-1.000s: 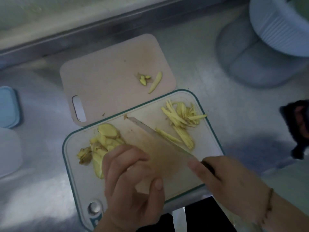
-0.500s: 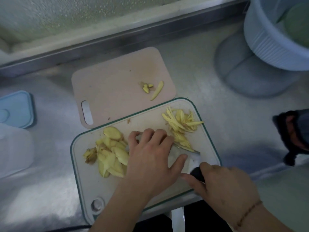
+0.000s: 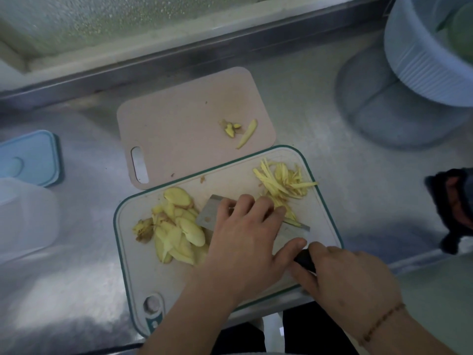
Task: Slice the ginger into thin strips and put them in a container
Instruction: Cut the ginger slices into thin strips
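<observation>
A pile of flat ginger slices (image 3: 179, 231) lies at the left of the green-rimmed cutting board (image 3: 133, 252). Thin ginger strips (image 3: 284, 178) are heaped at its far right corner. My right hand (image 3: 345, 278) grips the black handle of a cleaver (image 3: 208, 213), whose blade lies nearly flat on the board between the two piles. My left hand (image 3: 243, 242) rests on the blade with its fingers stretched out. Its fingertips touch the near end of the strips.
A pink cutting board (image 3: 179, 129) with a few ginger scraps (image 3: 238, 129) lies behind. At the left are a blue lid (image 3: 28, 157) and a clear plastic container (image 3: 23, 213). A ribbed pale basket (image 3: 422, 60) stands at the back right, a dark object (image 3: 453, 208) at the right edge.
The cleaver has turned from tilted up to nearly flat on the board. My left hand has moved from the blade's near side over it, reaching towards the strips.
</observation>
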{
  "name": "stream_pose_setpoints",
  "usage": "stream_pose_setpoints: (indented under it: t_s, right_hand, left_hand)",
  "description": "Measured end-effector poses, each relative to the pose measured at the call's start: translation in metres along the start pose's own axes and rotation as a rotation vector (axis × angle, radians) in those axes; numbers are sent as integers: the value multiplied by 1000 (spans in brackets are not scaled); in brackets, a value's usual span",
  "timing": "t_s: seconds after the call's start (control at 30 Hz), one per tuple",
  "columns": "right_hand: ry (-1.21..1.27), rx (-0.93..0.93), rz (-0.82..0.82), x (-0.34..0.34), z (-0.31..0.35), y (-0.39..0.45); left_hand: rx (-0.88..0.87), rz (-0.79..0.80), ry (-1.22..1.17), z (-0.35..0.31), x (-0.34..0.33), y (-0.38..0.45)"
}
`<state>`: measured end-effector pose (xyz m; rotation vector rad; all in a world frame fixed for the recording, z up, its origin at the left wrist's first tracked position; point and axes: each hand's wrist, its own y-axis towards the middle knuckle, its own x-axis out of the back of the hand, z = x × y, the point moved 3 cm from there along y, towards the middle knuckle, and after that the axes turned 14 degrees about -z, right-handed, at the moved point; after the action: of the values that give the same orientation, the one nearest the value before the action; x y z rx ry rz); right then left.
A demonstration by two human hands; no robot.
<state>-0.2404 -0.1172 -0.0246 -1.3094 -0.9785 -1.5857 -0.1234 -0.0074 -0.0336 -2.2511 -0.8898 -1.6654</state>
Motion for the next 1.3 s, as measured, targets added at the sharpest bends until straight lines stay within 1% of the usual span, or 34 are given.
stream_pose_setpoints:
  t_s: [0.1, 0.17, 0.23, 0.33, 0.4, 0.43, 0.5, 0.6, 0.63, 0.67, 0.7, 0.73, 0.8, 0.87, 0.93, 1.03, 1.2, 1.23, 1.3]
  right_hand:
    - [4, -8, 14, 1, 2, 2]
    - [5, -10, 20, 1, 2, 2]
    - [7, -4, 31, 2, 2, 1]
    - [1, 9, 36, -2, 1, 0]
    - [30, -11, 76, -8, 0, -3]
    - [60, -45, 118, -10, 0, -5]
    - [77, -124, 231, -11, 0, -3]
    - [94, -140, 183, -9, -3, -1]
    - [130, -175, 194, -9, -4, 0]
    - [181, -209, 203, -8, -5, 2]
    - [239, -237, 202, -8, -5, 3]
    - [297, -258, 196, -9, -4, 4]
    - [392, -296, 181, -10, -2, 7]
    - [452, -309, 157, -8, 2, 11]
    - [481, -317, 132, -6, 7, 15]
    - [488, -331, 140, -8, 12, 17]
    - [520, -325, 150, -7, 20, 20]
    - [525, -328, 147, -6, 22, 20]
    - [533, -346, 143, -5, 22, 20]
  left_hand:
    - [-10, -91, -138, -1, 2, 1]
    - [-43, -109, -161, -2, 2, 1]
    - [-50, -58, -81, -4, 0, 1]
    - [-12, 44, 25, -7, -2, 4]
    - [-3, 47, 25, -8, -1, 5]
    - [-6, 2, -16, -8, 0, 6]
    - [-21, -189, -167, -7, 9, 4]
    - [-5, -513, -335, 5, 31, -2]
    - [21, -586, -355, 13, 37, -5]
    - [52, -625, -356, 24, 42, -9]
    - [85, -625, -336, 37, 44, -13]
    - [117, -588, -296, 51, 46, -19]
    - [141, -430, -182, 78, 45, -30]
    - [112, -250, -84, 97, 44, -42]
    - [86, -138, -51, 109, 43, -50]
    - [36, -117, -35, 114, 43, -57]
    - [63, -158, -76, 106, 45, -51]
    - [87, -164, -115, 101, 46, -50]
    - [192, -150, -288, 85, 47, -44]
